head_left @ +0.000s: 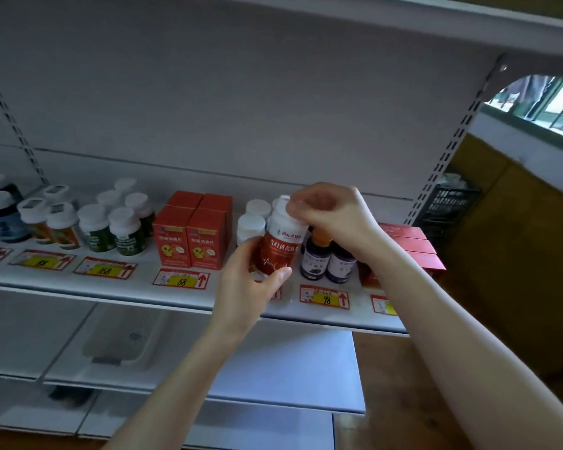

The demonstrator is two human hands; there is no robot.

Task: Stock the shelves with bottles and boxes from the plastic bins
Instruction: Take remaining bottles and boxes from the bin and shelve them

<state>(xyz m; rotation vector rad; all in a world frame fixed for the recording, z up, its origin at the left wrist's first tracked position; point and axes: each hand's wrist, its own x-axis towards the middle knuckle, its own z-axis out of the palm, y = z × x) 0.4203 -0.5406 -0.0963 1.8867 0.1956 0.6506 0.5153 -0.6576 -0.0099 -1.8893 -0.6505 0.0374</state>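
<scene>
The fingers (281, 273) of the left hand (247, 287) are clamped around the lower body of a red-labelled bottle (278, 251), thumb tip pressed on the label's bottom edge. The fingers of the right hand (330, 211) are curled together over the bottle's white cap (281, 211), gripping it from above. The bottle is held upright, just in front of the shelf (111, 287) at its front edge, slightly tilted. Directly behind the bottle stand two white-capped bottles (252, 222). Just right of the bottle stand two dark purple bottles (327, 258), and beyond them a stack of red flat boxes (413, 245). Just left of the bottle sit four red boxes (190, 235) in a block; further left are green-labelled bottles (117, 228), then orange-labelled ones (51, 225). Price tags (325, 297) lie along the shelf's front strip below the bottle.
</scene>
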